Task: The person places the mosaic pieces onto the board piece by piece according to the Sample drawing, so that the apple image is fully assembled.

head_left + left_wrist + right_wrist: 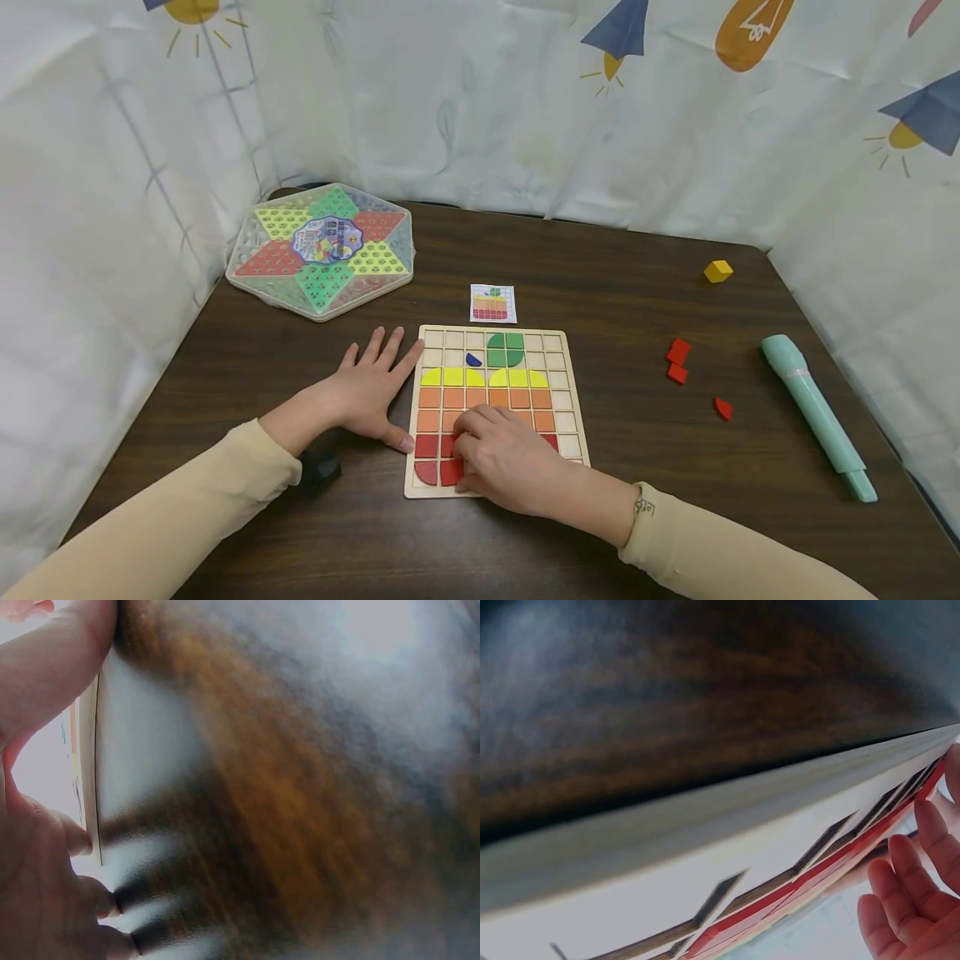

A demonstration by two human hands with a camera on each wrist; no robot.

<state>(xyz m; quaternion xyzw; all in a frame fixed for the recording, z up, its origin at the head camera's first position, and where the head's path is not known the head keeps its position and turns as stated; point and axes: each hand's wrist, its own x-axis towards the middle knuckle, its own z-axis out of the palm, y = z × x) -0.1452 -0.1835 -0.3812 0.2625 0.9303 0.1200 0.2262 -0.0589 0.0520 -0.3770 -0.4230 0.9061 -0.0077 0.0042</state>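
A square wooden grid board [577, 400] lies on the table, filled with colored tiles in rows: green, yellow, orange and red. My left hand [367, 392] lies spread at the board's left side, its thumb at the edge; the left wrist view shows the thumb and fingers beside the board's rim [90, 765]. Over the lower rows, my right hand [510, 454] bends its fingers down at the bottom row. In the right wrist view, its thumb and index finger meet at a red tile [934, 778], partly hidden. Two red tiles [438, 473] sit left of that hand.
A small pattern card [492, 303] lies behind the board. Loose red tiles [677, 361], a red quarter-round tile [723, 408], a yellow block [717, 271] and a teal stick [817, 417] lie to the right. A hexagonal Chinese checkers box [322, 250] stands back left.
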